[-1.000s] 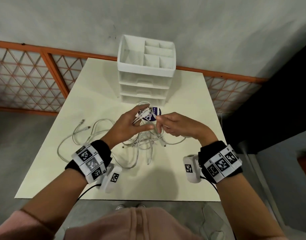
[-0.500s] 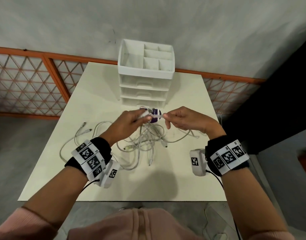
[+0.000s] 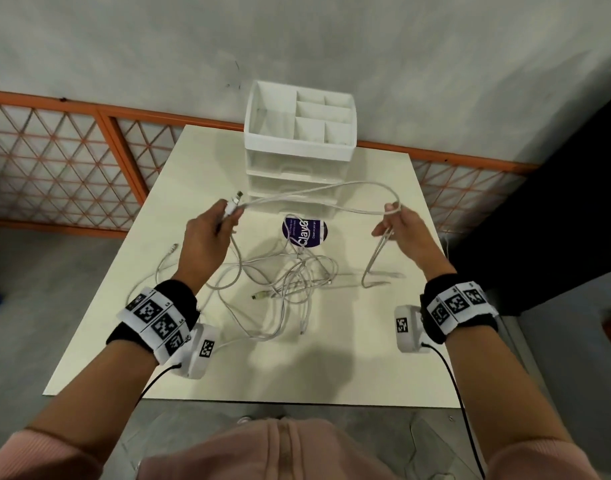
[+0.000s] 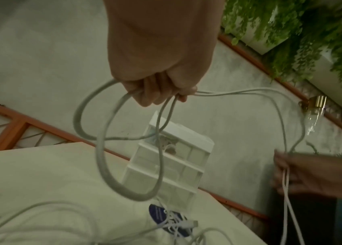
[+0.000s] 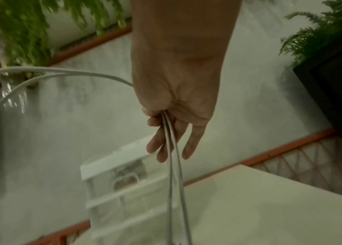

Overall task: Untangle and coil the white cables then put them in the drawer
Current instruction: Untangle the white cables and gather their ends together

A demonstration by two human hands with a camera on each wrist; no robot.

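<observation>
A tangle of white cables (image 3: 290,282) lies mid-table. My left hand (image 3: 224,216) grips the plug end of a white cable (image 3: 317,190) raised above the table; its strands stretch across to my right hand (image 3: 392,216), which pinches a doubled length, with two strands hanging down to the table (image 5: 174,174). In the left wrist view loops of cable (image 4: 103,140) hang from my curled left fingers (image 4: 155,92). The white drawer unit (image 3: 300,168) stands at the table's far edge, its drawers closed.
A round purple sticker (image 3: 305,230) lies on the cream table (image 3: 383,358) under the cables. An orange lattice fence (image 3: 54,168) and a grey wall stand behind. A dark panel (image 3: 556,220) is at the right. Plants (image 4: 291,33) hang above the wall.
My hands were close together over the tangle; they have moved apart and lifted, drawing one cable out taut between them. The purple sticker is now uncovered.
</observation>
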